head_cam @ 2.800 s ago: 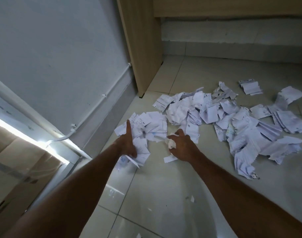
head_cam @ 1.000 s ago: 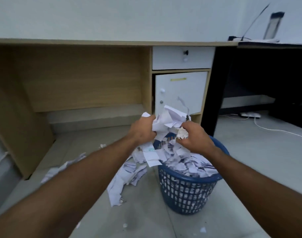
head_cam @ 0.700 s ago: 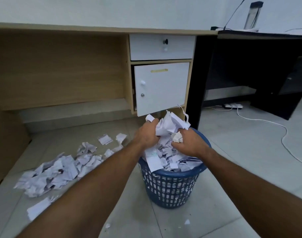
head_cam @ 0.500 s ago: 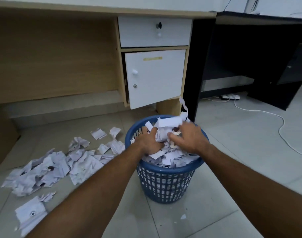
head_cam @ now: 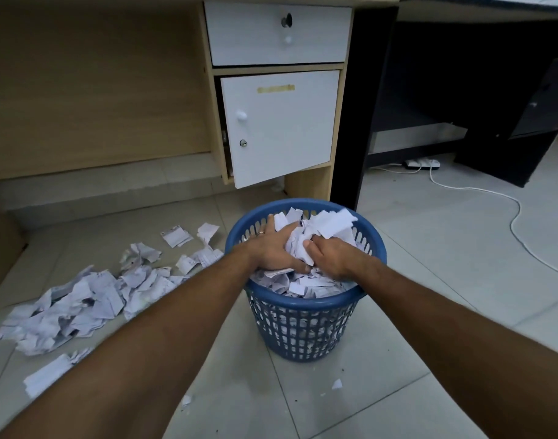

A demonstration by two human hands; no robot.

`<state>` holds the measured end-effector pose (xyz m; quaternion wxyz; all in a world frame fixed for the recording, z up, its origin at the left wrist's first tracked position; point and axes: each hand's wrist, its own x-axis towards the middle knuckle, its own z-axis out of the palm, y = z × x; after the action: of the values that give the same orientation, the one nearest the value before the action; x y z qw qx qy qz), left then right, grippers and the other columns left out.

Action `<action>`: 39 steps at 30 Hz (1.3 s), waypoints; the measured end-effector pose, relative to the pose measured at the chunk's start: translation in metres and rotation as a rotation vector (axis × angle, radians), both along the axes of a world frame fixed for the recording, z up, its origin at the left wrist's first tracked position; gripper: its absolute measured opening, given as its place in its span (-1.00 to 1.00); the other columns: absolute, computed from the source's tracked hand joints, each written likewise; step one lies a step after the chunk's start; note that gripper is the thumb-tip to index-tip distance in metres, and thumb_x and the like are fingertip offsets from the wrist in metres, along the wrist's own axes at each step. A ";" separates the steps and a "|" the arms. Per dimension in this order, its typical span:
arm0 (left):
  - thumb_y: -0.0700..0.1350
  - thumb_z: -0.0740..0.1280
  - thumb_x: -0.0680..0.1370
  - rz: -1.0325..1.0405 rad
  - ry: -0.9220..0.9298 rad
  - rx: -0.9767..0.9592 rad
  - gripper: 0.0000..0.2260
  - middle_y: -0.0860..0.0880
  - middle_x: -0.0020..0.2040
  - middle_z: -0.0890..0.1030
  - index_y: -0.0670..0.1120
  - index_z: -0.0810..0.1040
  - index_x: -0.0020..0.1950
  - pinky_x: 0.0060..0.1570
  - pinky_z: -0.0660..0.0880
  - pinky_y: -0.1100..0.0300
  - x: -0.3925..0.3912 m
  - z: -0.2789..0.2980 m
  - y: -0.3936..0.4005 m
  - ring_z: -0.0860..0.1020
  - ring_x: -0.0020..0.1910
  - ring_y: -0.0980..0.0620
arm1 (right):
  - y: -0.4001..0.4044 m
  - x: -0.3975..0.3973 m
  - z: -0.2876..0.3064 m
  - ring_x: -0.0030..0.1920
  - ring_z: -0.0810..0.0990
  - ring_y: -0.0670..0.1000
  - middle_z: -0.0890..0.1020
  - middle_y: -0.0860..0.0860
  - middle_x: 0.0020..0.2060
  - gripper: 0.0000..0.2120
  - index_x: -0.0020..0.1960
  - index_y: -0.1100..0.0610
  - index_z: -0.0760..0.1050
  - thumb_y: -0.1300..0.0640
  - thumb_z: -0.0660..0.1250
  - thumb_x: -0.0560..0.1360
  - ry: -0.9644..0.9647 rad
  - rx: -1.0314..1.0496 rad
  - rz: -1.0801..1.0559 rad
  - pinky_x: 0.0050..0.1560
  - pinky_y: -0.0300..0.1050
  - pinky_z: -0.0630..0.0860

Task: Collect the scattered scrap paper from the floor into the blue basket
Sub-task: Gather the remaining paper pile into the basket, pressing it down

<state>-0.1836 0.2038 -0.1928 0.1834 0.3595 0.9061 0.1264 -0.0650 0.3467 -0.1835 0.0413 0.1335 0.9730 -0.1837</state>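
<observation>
The blue basket (head_cam: 304, 300) stands on the tiled floor in front of the desk, filled to the rim with scrap paper. Both my hands are inside its mouth on a crumpled paper wad (head_cam: 325, 228). My left hand (head_cam: 271, 248) lies against the wad's left side with its fingers stretched towards the far rim. My right hand (head_cam: 331, 256) grips the wad, thumb and curled fingers dug into it. A wide spread of scattered scrap paper (head_cam: 81, 299) lies on the floor left of the basket.
A wooden desk with a white drawer and a half-open white cabinet door (head_cam: 279, 128) stands right behind the basket. A black desk is on the right, with a power strip (head_cam: 423, 163) and a white cable (head_cam: 512, 217) trailing over the floor. Small paper bits (head_cam: 337, 384) lie near me.
Both hands picked up a bundle from the floor pile, carried it over to the basket and have sunk it into the basket's mouth. The view has tilted down and come closer.
</observation>
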 end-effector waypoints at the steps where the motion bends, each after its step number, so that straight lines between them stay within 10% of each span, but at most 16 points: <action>1: 0.41 0.50 0.26 -0.008 -0.020 0.016 0.10 -0.08 0.60 -0.40 0.38 -0.18 0.57 0.58 -0.05 -0.17 0.000 0.002 -0.004 -0.15 0.62 -0.22 | -0.002 0.001 0.003 0.36 0.42 0.22 0.37 0.23 0.46 -0.57 0.50 0.20 0.22 0.04 -0.11 0.73 -0.002 0.001 -0.029 0.36 0.01 0.28; 11: 0.27 0.36 0.52 0.023 0.077 0.210 -0.20 -0.08 0.63 -0.31 0.37 -0.10 0.58 0.54 0.02 -0.28 0.010 0.035 -0.034 -0.09 0.62 -0.27 | -0.005 0.002 0.021 0.16 0.54 0.08 0.58 0.04 0.18 -0.48 0.23 -0.03 0.40 -0.38 0.14 0.48 0.480 0.242 -0.224 0.19 0.20 0.51; 22: 0.24 0.32 0.53 -0.036 0.174 0.234 -0.32 -0.05 0.65 0.07 0.13 0.17 0.60 0.53 0.15 -0.13 0.010 0.070 -0.073 0.04 0.63 -0.10 | -0.040 -0.002 0.047 0.00 0.44 0.04 0.53 0.01 -0.01 -0.77 0.02 0.04 0.43 -0.13 0.20 0.58 0.715 0.396 -0.080 0.06 0.01 0.41; 26: 0.15 0.34 0.56 0.127 0.295 0.178 -0.39 -0.11 0.49 0.36 -0.03 0.27 0.53 0.32 0.43 -0.09 0.014 0.066 -0.088 0.38 0.43 -0.13 | -0.045 -0.006 0.047 0.05 0.45 0.06 0.53 0.03 0.05 -0.77 0.08 0.05 0.46 -0.09 0.21 0.58 0.697 0.418 -0.088 0.10 0.02 0.39; 30: -0.02 0.37 0.48 0.341 0.072 0.203 -0.61 -0.18 0.16 0.57 -0.15 0.44 0.24 -0.15 0.55 0.07 0.021 0.041 -0.090 0.57 -0.03 -0.07 | -0.033 -0.002 0.039 0.19 0.46 0.08 0.55 0.07 0.21 -0.69 0.23 0.09 0.49 -0.05 0.19 0.60 0.614 0.348 -0.096 0.25 0.07 0.40; 39: -0.33 0.24 0.57 0.607 -0.320 0.413 -0.77 -0.28 0.00 0.61 -0.26 0.41 0.23 -0.25 0.68 -0.06 0.036 0.033 -0.091 0.70 -0.27 -0.22 | -0.046 0.001 0.031 0.20 0.48 0.07 0.55 0.08 0.25 -0.67 0.28 0.12 0.46 -0.04 0.19 0.62 0.568 0.263 0.078 0.28 0.03 0.41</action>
<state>-0.1480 0.1124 -0.1596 0.2005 0.0803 0.8866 0.4090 -0.0635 0.3010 -0.1525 -0.2429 0.0437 0.9654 -0.0845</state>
